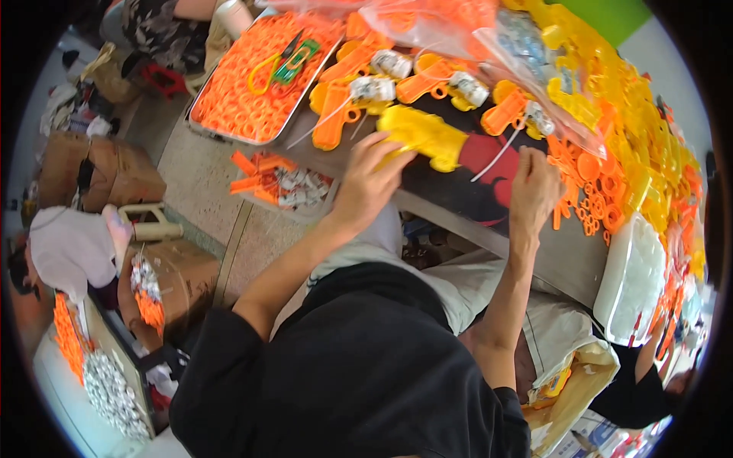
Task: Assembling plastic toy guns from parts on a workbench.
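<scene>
Yellow toy-gun shell point(429, 137) is over the dark-and-red tabletop point(437, 183), cardboard boxes point(131, 174) on the floor point(200, 164) leftward, the left hand point(372, 182) holding its end, the right hand point(536, 183) curled narrow, contents hidden.

The dark mat point(447, 189) is free just short of the yellow piece point(421, 134), with orange toy guns point(330, 116) crowding beyond.

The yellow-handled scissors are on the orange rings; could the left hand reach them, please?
Probably yes: the scissors lie uncovered, though the left hand touches a yellow piece and would cross the tray rim.
</scene>
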A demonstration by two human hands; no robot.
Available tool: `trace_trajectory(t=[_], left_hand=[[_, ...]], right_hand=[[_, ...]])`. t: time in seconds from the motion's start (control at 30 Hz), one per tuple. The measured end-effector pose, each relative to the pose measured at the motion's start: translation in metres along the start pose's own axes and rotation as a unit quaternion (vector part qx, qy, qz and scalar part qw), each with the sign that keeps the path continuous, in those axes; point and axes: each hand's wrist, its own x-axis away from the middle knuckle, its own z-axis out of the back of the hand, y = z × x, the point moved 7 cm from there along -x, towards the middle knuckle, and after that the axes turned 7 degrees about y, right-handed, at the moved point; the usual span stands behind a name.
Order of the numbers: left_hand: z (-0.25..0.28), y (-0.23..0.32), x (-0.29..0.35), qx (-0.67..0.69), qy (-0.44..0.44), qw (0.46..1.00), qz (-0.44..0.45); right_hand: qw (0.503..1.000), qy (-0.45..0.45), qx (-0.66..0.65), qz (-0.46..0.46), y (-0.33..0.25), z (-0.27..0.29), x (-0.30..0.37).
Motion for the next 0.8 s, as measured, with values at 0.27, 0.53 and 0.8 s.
trace_trajectory(t=[0.27, 0.53, 0.8], left_hand=[[0.004, 0.009, 0.02, -0.01, 0.098, 0.995, 0.02], [0.07, -0.141, 0.202, -0.227, -0.004, 0.95, 0.213], [0.051, -0.234, 0.222, -0.351, -0.172, 0.89, 0.235]], right_hand=[[0.967, -0.147, -0.153, 0.145, -0.073, -0.051, 0.063], [0.972, -0.088, -0.202, 0.088, -0.062, -0.037, 0.059], [0.974, -0.096, -0.17, 0.113, -0.066, -0.04, 0.063]])
